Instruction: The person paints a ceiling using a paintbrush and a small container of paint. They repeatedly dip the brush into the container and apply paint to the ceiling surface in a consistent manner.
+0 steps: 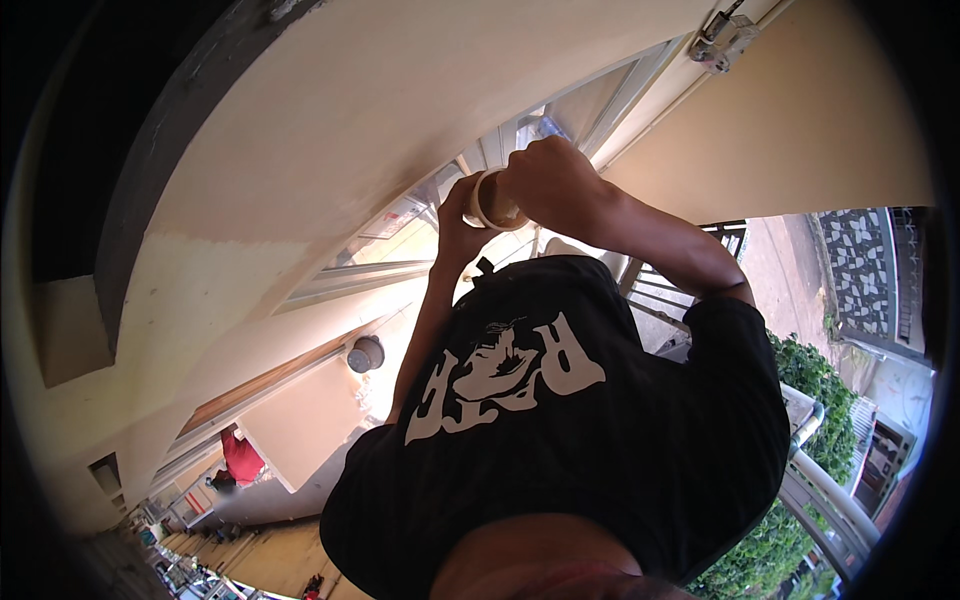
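My left hand (pixel 458 228) is wrapped round the side of a small round tub (pixel 478 214) with a pale rim, held up in front of my chest. Inside the tub, a brownish surface shows; I cannot tell what it is. My right hand (pixel 548 178) is closed in a fist over the tub's right side. Whatever that fist holds, if anything, is hidden behind the fingers and the back of the hand. Both arms are raised, and my black T-shirt fills the lower middle of the view.
A framed glass window (pixel 400 225) lies just beyond my hands, set in a cream wall (pixel 300 130). A metal latch (pixel 722 45) is at the top right. To the left are a grey bucket (pixel 365 353) and a person in red (pixel 241 457). A railing (pixel 830 490) and plants stand right.
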Demonstrator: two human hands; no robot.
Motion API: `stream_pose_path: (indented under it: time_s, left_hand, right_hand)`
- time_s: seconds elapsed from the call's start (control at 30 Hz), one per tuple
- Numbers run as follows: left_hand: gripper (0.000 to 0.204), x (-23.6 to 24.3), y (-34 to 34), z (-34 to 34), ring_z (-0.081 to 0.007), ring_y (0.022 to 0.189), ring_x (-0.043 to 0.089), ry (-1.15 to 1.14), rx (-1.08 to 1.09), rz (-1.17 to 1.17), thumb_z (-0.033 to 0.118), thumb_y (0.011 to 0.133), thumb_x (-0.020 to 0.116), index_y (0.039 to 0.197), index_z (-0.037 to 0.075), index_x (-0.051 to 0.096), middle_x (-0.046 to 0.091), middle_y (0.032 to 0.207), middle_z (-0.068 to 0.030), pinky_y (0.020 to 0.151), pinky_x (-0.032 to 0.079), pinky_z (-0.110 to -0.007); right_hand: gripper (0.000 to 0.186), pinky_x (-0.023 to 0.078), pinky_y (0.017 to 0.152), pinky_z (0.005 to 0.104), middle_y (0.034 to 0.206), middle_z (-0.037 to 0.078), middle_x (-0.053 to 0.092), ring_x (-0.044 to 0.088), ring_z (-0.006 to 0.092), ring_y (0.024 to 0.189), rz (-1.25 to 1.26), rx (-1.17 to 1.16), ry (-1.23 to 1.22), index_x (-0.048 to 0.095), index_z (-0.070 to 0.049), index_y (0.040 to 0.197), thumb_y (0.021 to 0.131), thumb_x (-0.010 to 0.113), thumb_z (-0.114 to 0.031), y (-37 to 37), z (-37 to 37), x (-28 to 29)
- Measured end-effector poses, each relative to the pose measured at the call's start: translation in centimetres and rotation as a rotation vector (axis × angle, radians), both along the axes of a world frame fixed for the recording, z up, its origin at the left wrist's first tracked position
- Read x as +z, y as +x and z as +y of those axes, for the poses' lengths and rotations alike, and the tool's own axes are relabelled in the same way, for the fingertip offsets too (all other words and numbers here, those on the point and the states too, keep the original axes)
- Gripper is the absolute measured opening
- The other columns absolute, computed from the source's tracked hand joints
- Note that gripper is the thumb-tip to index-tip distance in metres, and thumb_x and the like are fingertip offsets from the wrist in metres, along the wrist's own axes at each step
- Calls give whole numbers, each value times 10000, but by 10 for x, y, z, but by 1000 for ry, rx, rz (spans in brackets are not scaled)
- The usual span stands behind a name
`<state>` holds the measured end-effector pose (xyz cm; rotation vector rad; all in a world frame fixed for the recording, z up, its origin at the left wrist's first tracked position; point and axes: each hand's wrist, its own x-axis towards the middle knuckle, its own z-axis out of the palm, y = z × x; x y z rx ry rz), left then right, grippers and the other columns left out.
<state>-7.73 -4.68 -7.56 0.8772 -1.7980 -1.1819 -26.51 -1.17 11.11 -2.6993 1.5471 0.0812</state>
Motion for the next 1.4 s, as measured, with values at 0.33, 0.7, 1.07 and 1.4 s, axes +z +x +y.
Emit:
stream_pose_path:
  time_s: [0.33,0.7,1.07,1.4]
  left_hand:
    - [815,0,-3,-1,-244,1176,707,59,-47,52,144,663,994,1376,56,611,720,1275,-110,982,594,-398]
    - [768,8,-7,-5,-237,1184,703,106,-44,-31,155,701,977,1361,53,598,716,1264,-107,1011,595,-413]
    - [822,14,-27,-21,-261,1156,707,52,14,7,257,690,1005,1354,22,581,717,1231,-128,990,570,-413]
    - [839,-10,1,-3,-259,1179,697,150,68,23,243,669,1017,1354,27,583,715,1244,-135,1003,563,-409]
  right_hand:
    - [203,584,673,422,876,106,706,734,305,735,-184,-153,-48,796,-80,1041,873,687,-48,-20,20,-22]
    - [240,579,670,423,890,129,767,727,311,723,-556,-294,-34,797,-82,1142,912,730,-83,-56,55,-47]
    - [261,590,694,347,970,188,783,740,252,731,-913,-430,-197,776,7,1178,927,775,-65,-81,36,-58]
    - [238,560,676,383,895,179,765,737,297,734,-935,-725,-310,796,-36,1143,915,758,-94,-105,58,-48]
